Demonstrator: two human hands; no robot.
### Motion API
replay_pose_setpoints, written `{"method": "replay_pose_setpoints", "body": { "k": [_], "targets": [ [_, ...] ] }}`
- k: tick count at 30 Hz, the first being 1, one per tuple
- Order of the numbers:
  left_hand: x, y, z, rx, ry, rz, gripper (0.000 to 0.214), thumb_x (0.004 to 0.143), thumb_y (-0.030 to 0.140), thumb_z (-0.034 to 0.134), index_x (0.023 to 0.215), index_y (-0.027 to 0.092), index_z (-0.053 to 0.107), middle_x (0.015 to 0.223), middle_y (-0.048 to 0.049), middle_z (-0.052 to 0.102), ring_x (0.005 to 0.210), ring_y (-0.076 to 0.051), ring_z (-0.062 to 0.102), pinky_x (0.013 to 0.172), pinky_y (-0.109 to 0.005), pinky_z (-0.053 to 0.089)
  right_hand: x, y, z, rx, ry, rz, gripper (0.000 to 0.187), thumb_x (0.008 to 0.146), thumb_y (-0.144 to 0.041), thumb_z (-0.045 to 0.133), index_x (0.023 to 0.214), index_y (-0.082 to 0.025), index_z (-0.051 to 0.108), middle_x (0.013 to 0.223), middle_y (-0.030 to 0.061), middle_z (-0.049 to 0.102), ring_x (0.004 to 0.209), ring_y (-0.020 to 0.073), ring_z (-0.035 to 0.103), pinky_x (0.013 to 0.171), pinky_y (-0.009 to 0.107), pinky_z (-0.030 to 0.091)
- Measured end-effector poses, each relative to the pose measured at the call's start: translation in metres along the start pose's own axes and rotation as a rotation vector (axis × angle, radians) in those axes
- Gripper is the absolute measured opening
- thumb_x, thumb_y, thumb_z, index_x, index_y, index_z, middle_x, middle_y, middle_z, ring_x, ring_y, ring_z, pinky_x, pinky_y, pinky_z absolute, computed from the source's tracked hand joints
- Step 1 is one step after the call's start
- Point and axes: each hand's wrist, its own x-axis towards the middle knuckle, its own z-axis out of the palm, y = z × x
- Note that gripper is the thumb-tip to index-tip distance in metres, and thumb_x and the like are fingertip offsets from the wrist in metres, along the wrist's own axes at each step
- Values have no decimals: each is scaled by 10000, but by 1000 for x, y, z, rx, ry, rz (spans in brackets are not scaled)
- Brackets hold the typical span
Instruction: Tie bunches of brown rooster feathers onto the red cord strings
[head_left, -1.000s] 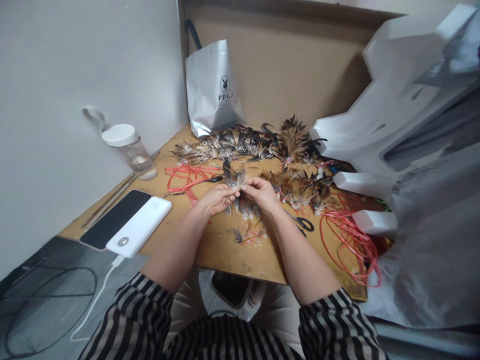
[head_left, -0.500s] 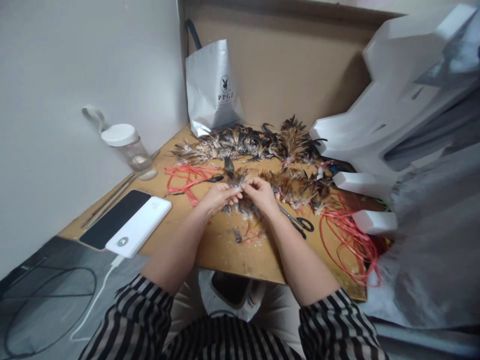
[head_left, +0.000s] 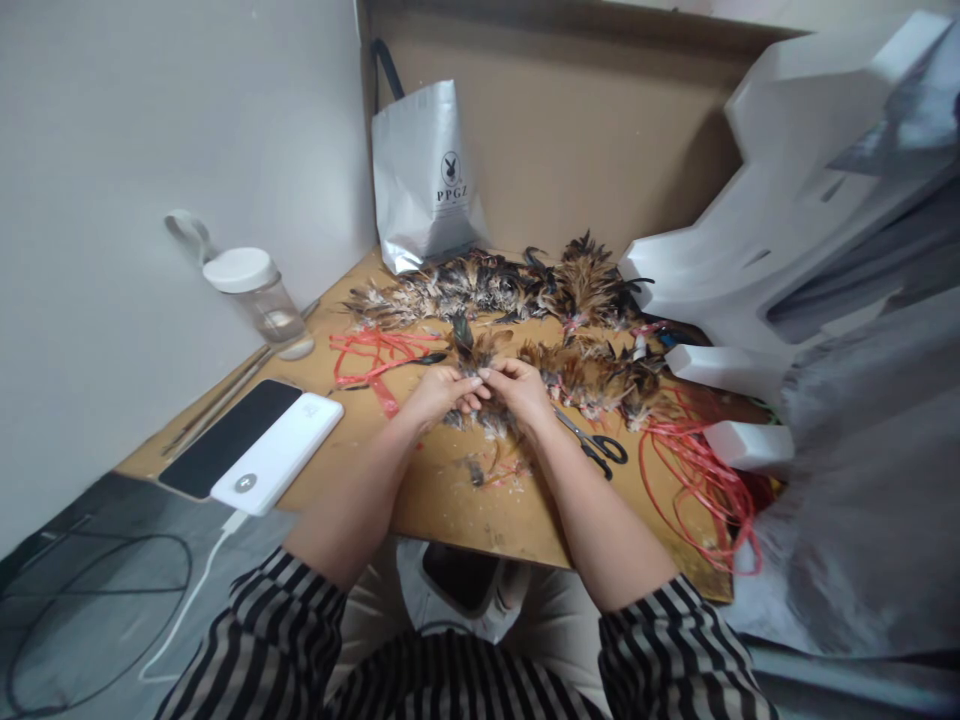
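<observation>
A: Where are the hands, and on what?
B: Left hand (head_left: 435,397) and right hand (head_left: 523,392) meet over the middle of the tabletop (head_left: 450,512), their fingertips pinched around the base of a small feather bundle (head_left: 471,350).
A: What could go wrong?
B: If the left pinch slackens, feathers could slip down among the loose feathers (head_left: 491,428) below. A careless rightward sweep of the right forearm (head_left: 594,525) might knock the black-handled scissors (head_left: 591,439) just beside it.
A: And around them?
B: From the left: a phone (head_left: 232,438), a white power bank (head_left: 277,455) touching it, a lidded bottle (head_left: 262,305) beyond, then red plastic strips (head_left: 356,350). The silver bag (head_left: 420,170) stands behind the rear feather row (head_left: 480,285).
A: What's in the way?
B: The browner feather row (head_left: 592,375) crowds the right hand; farther right, a red ribbon tangle (head_left: 712,480) could snag a sleeve, and a white foam panel (head_left: 705,265) hems that side.
</observation>
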Motion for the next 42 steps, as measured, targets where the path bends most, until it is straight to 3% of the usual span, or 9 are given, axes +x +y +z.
{"method": "replay_pose_setpoints", "body": {
  "k": [5,10,13,17,21,26,30,38,42],
  "targets": [
    [1,3,-4,-15,111,32,293,661,358,650,701,68,664,475,-49,590,364,-52,463,382,-160,343,6,2,-11,-106,-14,6,269,646,-415,613,729,-160,617,550,-28,548,458,69,415,482,202,340],
    [7,5,-12,-259,343,85,233,646,289,674,726,77,621,696,-80,662,440,-30,499,396,-132,346,18,19,-35,-546,42,-85,259,650,-396,581,677,-144,634,624,12,603,548,104,485,532,212,364],
    [8,5,-12,-309,367,97,211,643,261,677,706,76,598,702,-79,660,452,-30,507,396,-128,352,19,26,-40,-776,-13,-62,283,657,-421,559,634,-149,635,568,3,584,527,104,478,503,206,335],
    [6,6,-8,-294,341,62,212,637,260,683,673,74,589,659,-72,650,423,-31,496,375,-128,347,17,26,-36,-892,-77,-12,240,628,-392,581,629,-162,649,537,-11,571,503,97,468,477,203,305],
    [6,6,-7,-301,327,73,212,633,260,688,684,74,599,667,-67,651,428,-32,505,371,-120,353,17,21,-33,-740,-76,-12,184,622,-323,568,621,-151,636,558,-5,580,518,99,484,494,204,331],
    [6,3,-10,-308,276,63,224,645,265,684,739,72,621,716,-79,662,449,-32,516,386,-118,371,17,10,-32,-317,102,35,249,603,-388,594,657,-145,596,519,-23,542,436,77,418,455,209,329],
    [5,2,-10,-305,210,11,227,657,261,678,765,67,631,759,-103,669,496,-42,549,412,-112,388,15,0,-27,-70,152,76,251,584,-393,628,644,-158,563,435,-57,461,381,61,353,404,199,274],
    [-1,5,-5,-270,35,-88,205,666,221,672,789,58,658,860,-143,666,560,-75,597,444,-124,424,11,-4,-19,-42,182,38,256,608,-409,624,665,-173,546,421,-66,438,371,62,336,384,196,244],
    [-3,4,-1,-278,-18,-154,167,659,197,678,749,57,667,714,-113,664,519,-72,580,436,-123,422,10,-1,-17,-139,192,-47,236,634,-405,603,670,-178,550,471,-58,458,401,65,354,409,199,280]
  ]
}}
